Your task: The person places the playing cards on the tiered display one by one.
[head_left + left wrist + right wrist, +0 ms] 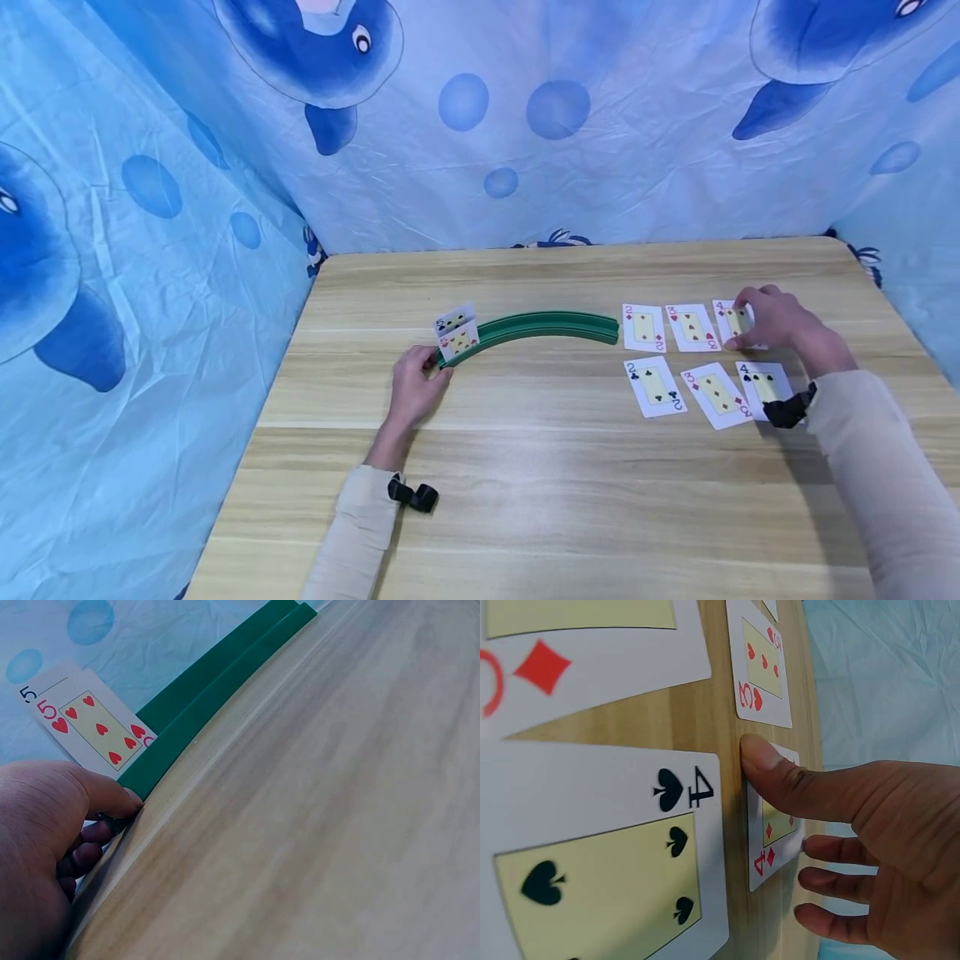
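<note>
My left hand (415,387) pinches the left end of a curved green playing-card holder (551,322), thumb in front and fingers behind it. Two cards stand upright at that end: the five of hearts (101,729) in front and a black five (454,317) behind. Over at the right, my right hand (780,321) spans the four of diamonds (780,825), its thumb at the near edge and fingers at the far edge. That card lies face up at the right of the back row, with part of its face hidden under the hand.
Left of it in the back row lie the three of hearts (693,327) and two of diamonds (643,327). The front row has the two of clubs (656,387), three of diamonds (716,396) and four of spades (763,385). Blue dolphin-print cloth (510,167) borders the wooden table (540,475).
</note>
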